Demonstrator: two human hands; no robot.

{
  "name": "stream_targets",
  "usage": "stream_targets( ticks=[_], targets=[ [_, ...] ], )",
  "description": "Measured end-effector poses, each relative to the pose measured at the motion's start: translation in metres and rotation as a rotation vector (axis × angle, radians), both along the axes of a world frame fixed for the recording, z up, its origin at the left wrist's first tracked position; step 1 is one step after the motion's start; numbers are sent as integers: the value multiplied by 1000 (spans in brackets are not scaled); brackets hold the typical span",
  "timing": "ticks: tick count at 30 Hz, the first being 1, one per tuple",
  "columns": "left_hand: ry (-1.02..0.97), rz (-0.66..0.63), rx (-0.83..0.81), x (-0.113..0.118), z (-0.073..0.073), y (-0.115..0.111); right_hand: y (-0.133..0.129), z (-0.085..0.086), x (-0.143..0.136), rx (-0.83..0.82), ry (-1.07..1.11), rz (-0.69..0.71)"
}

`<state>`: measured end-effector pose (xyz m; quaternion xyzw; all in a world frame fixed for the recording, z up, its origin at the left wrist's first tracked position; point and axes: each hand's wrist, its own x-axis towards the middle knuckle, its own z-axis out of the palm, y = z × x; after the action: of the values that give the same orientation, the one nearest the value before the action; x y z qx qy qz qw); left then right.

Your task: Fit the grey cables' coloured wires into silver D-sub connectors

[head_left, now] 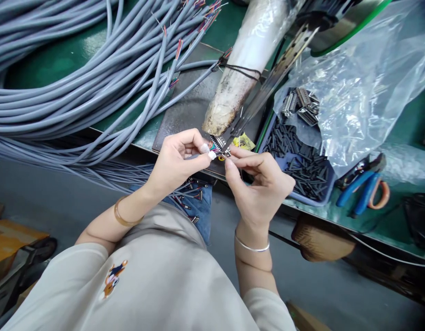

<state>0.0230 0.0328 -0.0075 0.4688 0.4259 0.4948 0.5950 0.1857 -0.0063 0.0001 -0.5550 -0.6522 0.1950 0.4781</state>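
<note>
My left hand (176,158) pinches coloured wires (216,150), my right hand (262,184) a connector (228,154). Grey cables (77,99) lie at ten o'clock.

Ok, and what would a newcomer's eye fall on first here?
Probably the sweeping bundle of grey cables across the upper left. Next, the thick, white, plastic-wrapped tube slanting from top centre, its brown-stained end close to the left hand and right hand. Then the blue-handled metal pliers at right.
</note>
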Motion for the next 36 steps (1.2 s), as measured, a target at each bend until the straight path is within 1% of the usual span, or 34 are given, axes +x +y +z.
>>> stream_targets(
  ticks=[5,8,13,16,20,26,30,36],
  targets=[
    [27,-32,14,-3,4,1,2,4,0,34,-29,10],
    [-16,-45,-6,-3,4,3,3,5,1,46,-56,20],
    [-80,-44,-78,-2,3,4,3,1,3,43,-56,24],
    [-98,-41,-94,0,4,5,4,1,3,55,-57,30],
    [-106,-27,-97,0,8,5,6,3,3,84,-88,17],
    [-126,-27,-103,-1,13,5,8,9,2,154,-153,49],
    [-117,-32,-102,-1,14,5,6,7,4,129,-152,42],
    [-83,-50,-133,0,9,5,4,4,6,102,-165,43]
  ],
)
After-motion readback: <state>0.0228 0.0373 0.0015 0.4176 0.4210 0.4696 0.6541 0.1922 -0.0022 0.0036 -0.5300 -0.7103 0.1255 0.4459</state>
